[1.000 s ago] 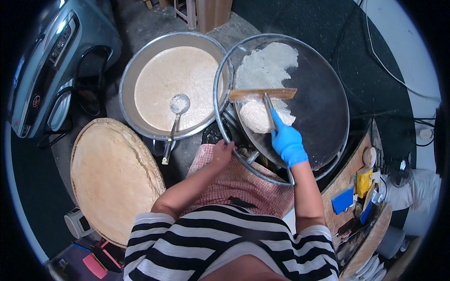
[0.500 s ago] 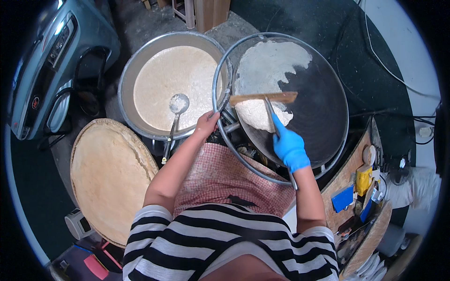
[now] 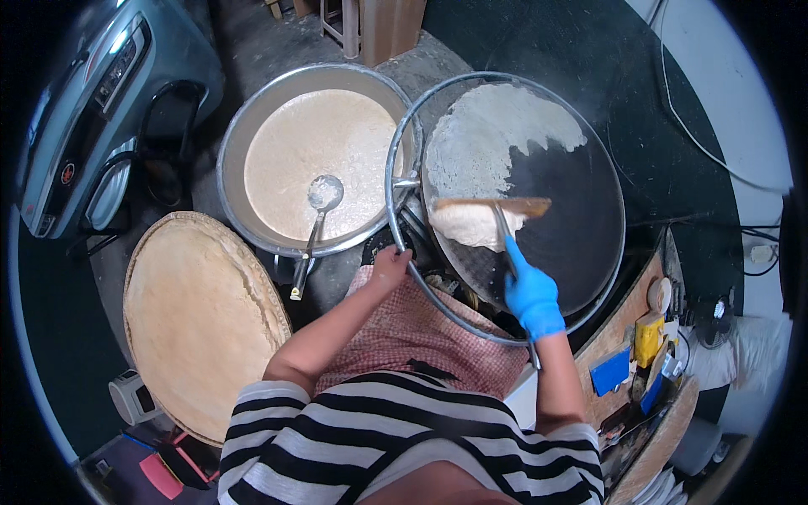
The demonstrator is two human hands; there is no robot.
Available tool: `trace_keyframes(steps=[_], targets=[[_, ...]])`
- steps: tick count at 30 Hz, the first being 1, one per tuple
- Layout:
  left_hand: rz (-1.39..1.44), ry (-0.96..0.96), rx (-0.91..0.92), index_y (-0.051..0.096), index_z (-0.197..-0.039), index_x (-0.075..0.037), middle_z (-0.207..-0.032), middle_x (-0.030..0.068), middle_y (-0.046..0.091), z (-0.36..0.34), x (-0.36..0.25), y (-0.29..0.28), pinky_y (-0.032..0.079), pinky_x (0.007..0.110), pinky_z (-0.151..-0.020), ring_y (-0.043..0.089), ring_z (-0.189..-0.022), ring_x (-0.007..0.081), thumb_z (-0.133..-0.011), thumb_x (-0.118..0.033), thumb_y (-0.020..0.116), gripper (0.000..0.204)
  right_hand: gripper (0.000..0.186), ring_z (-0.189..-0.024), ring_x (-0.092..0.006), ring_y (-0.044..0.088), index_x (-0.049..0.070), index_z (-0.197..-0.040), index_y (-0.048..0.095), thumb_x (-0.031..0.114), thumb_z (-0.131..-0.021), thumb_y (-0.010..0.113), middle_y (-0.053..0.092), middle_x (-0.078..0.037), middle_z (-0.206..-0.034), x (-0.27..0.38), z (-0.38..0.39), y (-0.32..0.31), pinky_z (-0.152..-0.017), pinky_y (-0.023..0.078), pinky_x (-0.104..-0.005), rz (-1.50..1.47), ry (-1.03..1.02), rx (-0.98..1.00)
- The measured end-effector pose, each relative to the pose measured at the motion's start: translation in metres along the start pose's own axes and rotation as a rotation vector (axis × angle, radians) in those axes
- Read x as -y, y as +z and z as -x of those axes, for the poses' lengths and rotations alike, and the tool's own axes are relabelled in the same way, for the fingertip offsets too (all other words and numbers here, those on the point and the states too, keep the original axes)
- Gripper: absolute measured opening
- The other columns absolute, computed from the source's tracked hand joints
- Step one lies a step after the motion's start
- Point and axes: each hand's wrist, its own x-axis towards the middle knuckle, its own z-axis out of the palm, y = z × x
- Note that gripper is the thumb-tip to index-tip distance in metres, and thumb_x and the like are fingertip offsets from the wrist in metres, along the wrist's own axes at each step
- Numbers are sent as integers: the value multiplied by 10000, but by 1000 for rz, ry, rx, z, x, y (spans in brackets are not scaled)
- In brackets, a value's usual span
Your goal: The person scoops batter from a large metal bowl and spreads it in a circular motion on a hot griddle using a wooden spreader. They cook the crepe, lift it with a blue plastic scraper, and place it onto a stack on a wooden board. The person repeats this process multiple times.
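The gloved right hand (image 3: 534, 299) grips a wooden scraper (image 3: 498, 204), its blade ahead of that hand against a batter mound (image 3: 465, 228) on the dark griddle (image 3: 564, 219), while the bare left hand (image 3: 390, 268) clasps the metal ring (image 3: 390, 202).

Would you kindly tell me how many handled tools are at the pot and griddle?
2: a ladle in the batter pot, and a wooden-bladed spreader in the right hand, over the griddle.

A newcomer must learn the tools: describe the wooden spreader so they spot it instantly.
Find the round black griddle, right of the wide metal pot of beige batter. Over it, the blue-gloved right hand grips the brown wooden, metal-handled spreader. Its straight crossbar sets it apart from the round metal ladle in the pot.
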Motion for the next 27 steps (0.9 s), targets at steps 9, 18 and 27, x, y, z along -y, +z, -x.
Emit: trace_keyframes(steps=[9, 18, 27], targets=[[-112, -2, 62, 581, -890, -29, -683, 39, 594, -44, -54, -34, 434, 200, -466, 538, -538, 93, -888, -277, 520, 256, 623, -711, -388, 587, 243, -1353, 320, 131, -776, 527, 603, -233, -806, 20, -47, 2, -667, 468, -458, -68, -137, -142], [76, -121, 85, 571, -933, -17, -789, 71, 604, 33, 17, -2, 480, 261, -546, 589, -649, 141, -881, -298, 531, 288, 598, -793, -407, 580, 221, -1333, 358, 107, -776, 542, 596, -250, -869, -15, -10, -16, -714, 473, -439, -188, -2, -55], [11, -111, 89, 540, -854, -14, -713, 95, 625, -8, -2, -8, 477, 282, -471, 596, -571, 165, -883, -221, 531, 210, 637, -677, -373, 598, 250, -1362, 302, 143, -778, 532, 607, -225, -766, -12, 13, -6, -637, 477, -456, 7, 0, 12]])
